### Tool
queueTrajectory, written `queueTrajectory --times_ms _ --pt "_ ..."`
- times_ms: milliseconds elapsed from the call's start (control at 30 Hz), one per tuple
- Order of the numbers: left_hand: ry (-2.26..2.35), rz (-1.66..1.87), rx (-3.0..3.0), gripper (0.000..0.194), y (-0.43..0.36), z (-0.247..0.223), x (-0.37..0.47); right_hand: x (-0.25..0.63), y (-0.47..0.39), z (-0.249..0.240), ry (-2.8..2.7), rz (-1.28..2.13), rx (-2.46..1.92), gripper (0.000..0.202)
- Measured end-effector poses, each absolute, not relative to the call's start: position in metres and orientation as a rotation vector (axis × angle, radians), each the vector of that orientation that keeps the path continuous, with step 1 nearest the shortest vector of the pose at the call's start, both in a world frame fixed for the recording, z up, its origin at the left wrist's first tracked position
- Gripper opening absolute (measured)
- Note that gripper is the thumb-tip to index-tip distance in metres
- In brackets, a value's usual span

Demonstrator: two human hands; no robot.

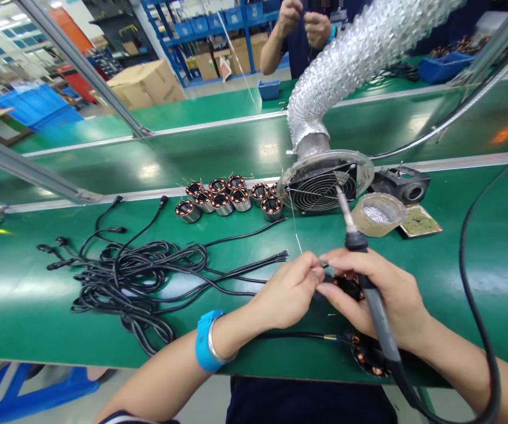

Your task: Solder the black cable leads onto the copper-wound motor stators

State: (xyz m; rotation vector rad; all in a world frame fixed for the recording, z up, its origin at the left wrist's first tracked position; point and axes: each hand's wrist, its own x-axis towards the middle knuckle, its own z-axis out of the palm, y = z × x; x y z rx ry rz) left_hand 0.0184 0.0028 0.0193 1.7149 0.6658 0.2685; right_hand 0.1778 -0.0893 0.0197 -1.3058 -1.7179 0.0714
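Note:
A soldering iron (375,312) lies across my right hand (391,291), its tip pointing up and away toward the fan. The thumb and index finger of that hand reach round a copper-wound stator (349,287), partly hidden behind them. My left hand (292,288) is closed in a pinch close to the right fingertips. From it a thin silvery wire (297,232) rises; a small dark piece between the fingertips is too covered to name. Below the hands, another stator (369,356) sits near the table edge beside a black cable (298,335) with coloured leads.
Coiled black cables (143,271) lie on the left. Several stators (222,203) stand in a cluster at the back. Beyond my hands are a fume fan (320,191) with a foil duct (342,70), a tub (378,215) and a sponge (419,221). Another person's hands (302,23) show across the bench.

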Motion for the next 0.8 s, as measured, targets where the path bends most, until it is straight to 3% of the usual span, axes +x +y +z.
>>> queueTrajectory --times_ms 333,567,800 --pt "0.694 0.138 1.912 0.013 0.008 0.039 0.02 0.2 -0.082 0.026 -1.753 0.144 -1.391 0.025" --pt "0.623 0.129 1.591 0.009 0.015 0.028 0.021 0.205 -0.079 0.03 -1.818 0.246 -1.293 0.031" --pt "0.571 0.132 1.22 0.034 0.012 0.02 0.025 0.196 -0.083 0.019 -1.711 0.16 -1.305 0.021"
